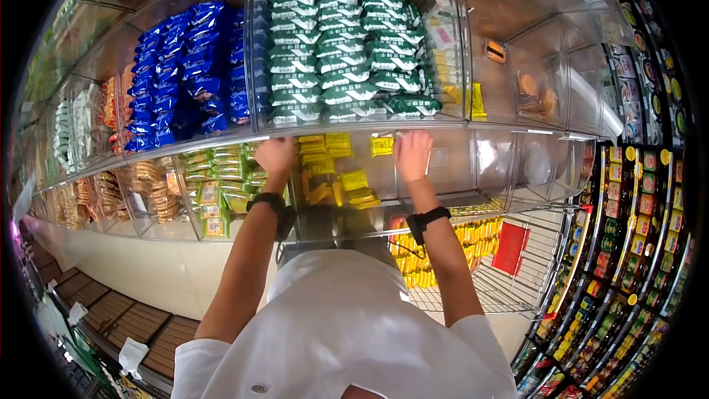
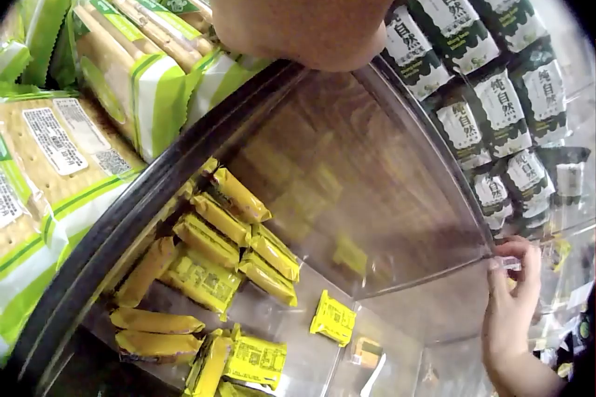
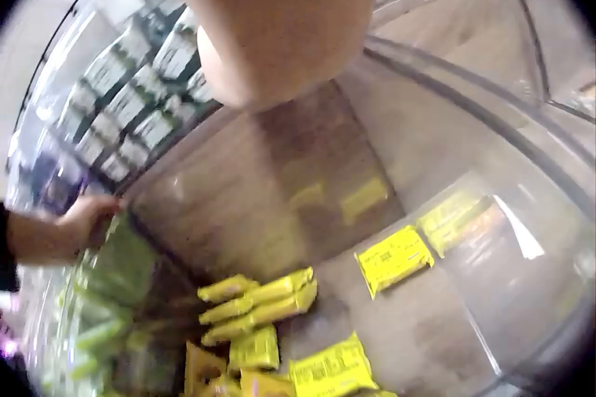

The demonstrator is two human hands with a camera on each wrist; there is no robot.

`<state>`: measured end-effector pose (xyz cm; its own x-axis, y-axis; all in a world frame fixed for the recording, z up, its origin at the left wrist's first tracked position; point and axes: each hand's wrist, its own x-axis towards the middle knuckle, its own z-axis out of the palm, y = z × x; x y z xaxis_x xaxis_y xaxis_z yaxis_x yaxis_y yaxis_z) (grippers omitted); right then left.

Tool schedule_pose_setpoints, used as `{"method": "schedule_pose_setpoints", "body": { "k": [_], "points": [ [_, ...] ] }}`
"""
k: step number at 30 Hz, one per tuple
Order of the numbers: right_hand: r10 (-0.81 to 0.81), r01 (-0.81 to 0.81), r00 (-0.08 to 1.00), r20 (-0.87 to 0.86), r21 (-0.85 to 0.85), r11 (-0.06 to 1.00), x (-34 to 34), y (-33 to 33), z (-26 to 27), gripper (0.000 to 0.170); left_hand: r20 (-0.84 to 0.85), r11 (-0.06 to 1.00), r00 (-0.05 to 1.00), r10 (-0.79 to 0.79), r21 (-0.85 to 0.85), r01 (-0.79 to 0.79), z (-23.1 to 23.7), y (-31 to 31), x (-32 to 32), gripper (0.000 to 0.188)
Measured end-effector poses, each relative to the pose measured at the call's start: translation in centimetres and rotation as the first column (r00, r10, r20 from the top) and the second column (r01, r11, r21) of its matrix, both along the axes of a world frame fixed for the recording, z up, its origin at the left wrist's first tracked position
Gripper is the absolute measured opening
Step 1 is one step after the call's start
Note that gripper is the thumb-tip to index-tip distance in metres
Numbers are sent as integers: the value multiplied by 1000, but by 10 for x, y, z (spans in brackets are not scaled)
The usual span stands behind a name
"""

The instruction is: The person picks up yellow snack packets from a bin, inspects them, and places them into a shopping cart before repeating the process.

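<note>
Yellow packets (image 1: 358, 179) (image 2: 200, 281) (image 3: 333, 369) lie inside a clear plastic bin on the lower tier, and a single one (image 1: 382, 146) (image 2: 332, 318) (image 3: 396, 259) lies apart from the pile. The left hand (image 1: 275, 155) (image 2: 303, 1) (image 3: 88, 227) grips the bin's top edge at the corner beside the green cracker packs (image 1: 225, 170) (image 2: 135, 67). At the other corner, the right hand (image 1: 413, 154) (image 2: 512, 313) (image 3: 279, 20) has fingers and thumb curled on the same edge. The wrists hide part of each hand in its own wrist view.
Green-and-white packets (image 1: 343, 66) (image 2: 503, 99) and blue packets (image 1: 181, 66) fill upper bins. A shopping cart (image 1: 509, 277) with yellow packs (image 1: 473, 244) and a red panel (image 1: 511, 247) stands at lower right, beside stocked shelves (image 1: 635, 214).
</note>
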<state>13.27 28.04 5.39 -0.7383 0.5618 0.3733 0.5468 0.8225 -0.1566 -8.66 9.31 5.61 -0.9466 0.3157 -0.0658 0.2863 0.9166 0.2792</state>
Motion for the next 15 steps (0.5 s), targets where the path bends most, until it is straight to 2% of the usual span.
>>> {"method": "schedule_pose_setpoints", "body": {
  "k": [2, 3, 5, 8, 11, 12, 13, 15],
  "points": [
    [195, -185, 965, 177, -70, 980, 3, -22, -19, 27, 5, 1000, 1000, -5, -10, 5, 0, -1, 1, 52],
    [238, -197, 934, 265, -172, 965, 5, -34, -35, 32, 39, 999, 999, -4, -36, 5, 1, -1, 1, 51],
    [345, -192, 842, 415, -367, 910, 11, -55, -70, 42, 101, 996, 995, 8, -85, 1, 4, 1, -1, 50],
    [395, -29, 760, 516, -581, 813, 27, -81, -89, 56, 105, 998, 994, 6, -57, 0, 5, 1, 0, 45],
    [455, -70, 697, 554, -579, 812, 27, -91, -84, 62, -38, 988, 999, -23, 152, 29, -6, -4, 3, 44],
    [472, -97, 683, 557, -572, 815, 25, -93, -83, 63, -78, 985, 996, -43, 163, 55, -5, -4, 4, 46],
    [487, -146, 680, 548, -550, 822, 24, -93, -92, 62, -47, 990, 996, -76, 117, 81, -4, -5, 3, 47],
    [475, -310, 691, 545, -369, 876, 24, -93, -121, 53, -97, 993, 994, -51, 102, 61, -19, -8, 3, 47]
  ]
}}
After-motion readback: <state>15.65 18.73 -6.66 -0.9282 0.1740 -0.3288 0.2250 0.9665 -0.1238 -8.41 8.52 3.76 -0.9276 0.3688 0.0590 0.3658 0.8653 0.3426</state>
